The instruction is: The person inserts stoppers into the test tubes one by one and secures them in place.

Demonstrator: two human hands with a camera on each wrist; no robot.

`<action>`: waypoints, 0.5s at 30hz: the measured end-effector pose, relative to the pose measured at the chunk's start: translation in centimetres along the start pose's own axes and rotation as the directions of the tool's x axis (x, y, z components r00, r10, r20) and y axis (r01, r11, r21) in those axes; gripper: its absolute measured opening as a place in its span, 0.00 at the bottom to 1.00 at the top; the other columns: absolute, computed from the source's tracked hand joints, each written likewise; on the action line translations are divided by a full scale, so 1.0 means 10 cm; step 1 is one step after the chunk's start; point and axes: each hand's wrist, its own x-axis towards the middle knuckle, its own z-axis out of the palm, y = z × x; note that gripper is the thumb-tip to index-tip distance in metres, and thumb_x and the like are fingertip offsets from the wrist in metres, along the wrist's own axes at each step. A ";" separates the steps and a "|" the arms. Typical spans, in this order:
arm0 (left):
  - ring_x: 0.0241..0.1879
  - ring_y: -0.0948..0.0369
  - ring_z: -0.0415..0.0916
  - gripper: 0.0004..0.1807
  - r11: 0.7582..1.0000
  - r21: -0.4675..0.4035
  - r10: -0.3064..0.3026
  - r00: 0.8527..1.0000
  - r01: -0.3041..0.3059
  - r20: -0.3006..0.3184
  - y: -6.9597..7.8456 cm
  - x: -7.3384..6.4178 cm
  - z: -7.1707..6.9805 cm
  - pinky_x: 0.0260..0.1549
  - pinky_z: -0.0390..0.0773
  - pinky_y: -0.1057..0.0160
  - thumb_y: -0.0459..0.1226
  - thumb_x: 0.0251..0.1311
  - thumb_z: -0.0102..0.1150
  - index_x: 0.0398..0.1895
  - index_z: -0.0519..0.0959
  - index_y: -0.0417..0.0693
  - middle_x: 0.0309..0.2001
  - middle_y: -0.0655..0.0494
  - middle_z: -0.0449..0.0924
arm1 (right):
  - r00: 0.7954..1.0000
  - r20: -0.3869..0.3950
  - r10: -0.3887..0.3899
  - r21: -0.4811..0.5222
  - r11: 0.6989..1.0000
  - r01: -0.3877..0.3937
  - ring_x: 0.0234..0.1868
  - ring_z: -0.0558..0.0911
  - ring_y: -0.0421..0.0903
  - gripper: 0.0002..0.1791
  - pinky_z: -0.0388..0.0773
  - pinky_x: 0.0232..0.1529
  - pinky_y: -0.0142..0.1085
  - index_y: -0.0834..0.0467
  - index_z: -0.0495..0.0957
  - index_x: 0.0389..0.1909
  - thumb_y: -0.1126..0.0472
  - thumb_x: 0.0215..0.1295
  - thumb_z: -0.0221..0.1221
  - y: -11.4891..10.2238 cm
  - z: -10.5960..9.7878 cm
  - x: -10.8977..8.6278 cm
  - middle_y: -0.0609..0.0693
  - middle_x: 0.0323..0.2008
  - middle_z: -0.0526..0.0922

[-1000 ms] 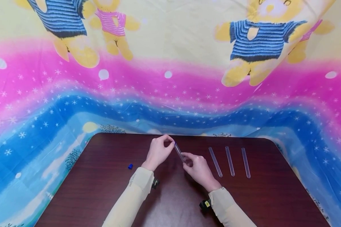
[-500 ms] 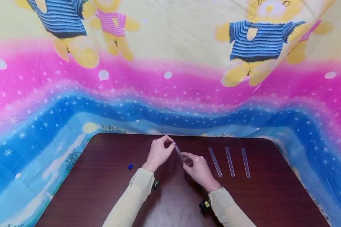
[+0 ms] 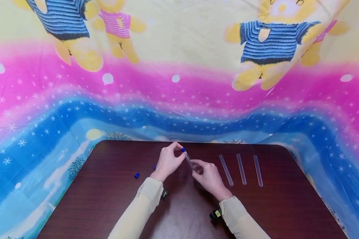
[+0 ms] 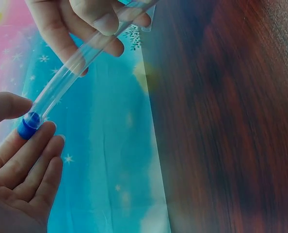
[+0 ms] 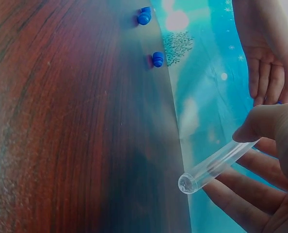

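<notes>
In the head view my left hand [image 3: 168, 160] is at the upper end of a clear test tube [image 3: 189, 160], where a blue cap [image 3: 183, 149] shows. The left wrist view has this cap [image 4: 27, 127] at the tube's mouth, between my left thumb and fingers. My right hand [image 3: 209, 176] grips the tube lower down between thumb and fingers. Tilted, the tube is held above the table. Its rounded closed end [image 5: 187, 183] pokes out past my right fingers in the right wrist view.
Three clear test tubes [image 3: 241, 169] lie side by side on the dark wooden table [image 3: 185, 212], to the right. A loose blue cap [image 3: 136, 175] lies left of my left wrist. Another blue cap [image 3: 155, 167] is partly hidden by that wrist. Behind hangs a patterned cloth [image 3: 179, 89].
My left fingers have shifted slightly at the tube's end, and more of the blue cap shows. A second loose cap has come into sight beside the left wrist. My right hand holds nearly still.
</notes>
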 end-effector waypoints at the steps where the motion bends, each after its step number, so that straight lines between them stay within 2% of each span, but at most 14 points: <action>1: 0.40 0.58 0.84 0.08 1.000 -0.002 0.001 1.000 -0.001 -0.001 0.00 0.00 0.00 0.40 0.81 0.58 0.38 0.60 0.72 0.39 0.82 0.50 0.38 0.57 0.87 | 1.000 -0.001 0.003 0.006 1.000 -0.003 0.27 0.82 0.32 0.23 0.83 0.34 0.33 0.52 0.85 0.54 0.70 0.57 0.72 0.00 0.00 0.00 0.43 0.34 0.87; 7: 0.42 0.61 0.83 0.08 0.999 -0.006 0.044 0.999 -0.044 0.000 0.01 0.00 0.02 0.44 0.81 0.57 0.39 0.61 0.71 0.41 0.82 0.50 0.40 0.58 0.87 | 1.000 -0.009 -0.004 0.019 1.000 0.004 0.29 0.81 0.33 0.18 0.82 0.34 0.34 0.53 0.86 0.52 0.69 0.60 0.71 0.03 0.00 0.01 0.41 0.34 0.85; 15: 0.40 0.58 0.84 0.08 0.996 -0.039 0.077 0.997 -0.078 -0.015 0.02 0.00 0.01 0.43 0.82 0.54 0.38 0.61 0.71 0.41 0.81 0.50 0.37 0.58 0.86 | 0.995 -0.042 -0.090 -0.026 0.996 0.089 0.28 0.76 0.36 0.17 0.75 0.28 0.34 0.55 0.86 0.53 0.66 0.63 0.70 0.07 0.01 -0.01 0.40 0.34 0.83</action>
